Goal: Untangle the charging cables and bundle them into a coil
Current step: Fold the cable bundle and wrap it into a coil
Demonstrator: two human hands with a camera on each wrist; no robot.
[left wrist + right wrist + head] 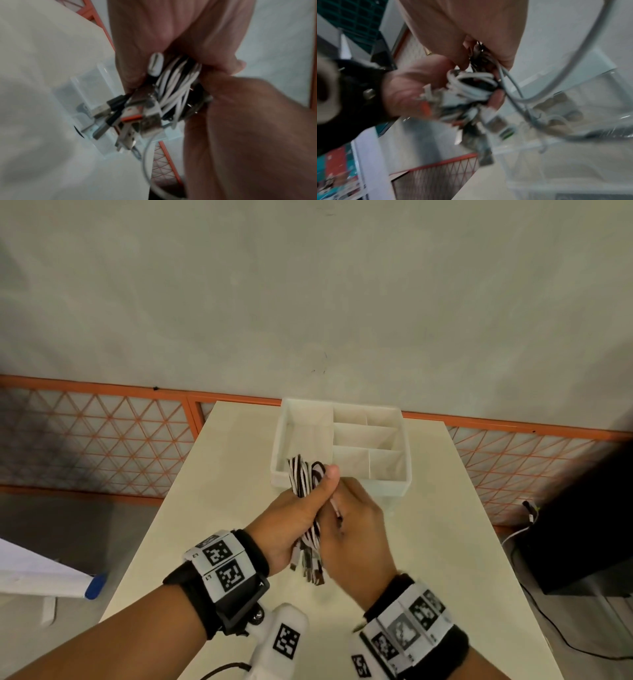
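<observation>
- From the head view, a bundle of black and white cables [306, 501] is seen held above the near-middle of a pale worktop [191, 508], just in front of a white box [284, 440] split by thin walls into several compartments.
- The left hand [294, 515] is closed round the bundle, thumb pressed along its upper side; the loops stand out beyond the thumb towards the box, and the plugs [310, 568] hang from the near end.
- The right hand [352, 529] is curled against the bundle from the right, and a single thin white cable end [335, 510] is pinched in its fingers.
- Only in the left wrist view are the plugs [137, 116] told apart: flat metal USB ends, black moulded ones, one with an orange insert, and a rounded white connector [155, 65] with a slot down its middle. The strands [178, 86] are smooth and round, packed side by side.
- Only in the right wrist view is a loose grey-white length [573, 56] shown arcing out of the bundle to the right and back towards the box [539, 83], whose walls look clear there.
- Both wrist views are blurred; which fingers touch which strand cannot be told, and the box floor is partly hidden by the hands.
</observation>
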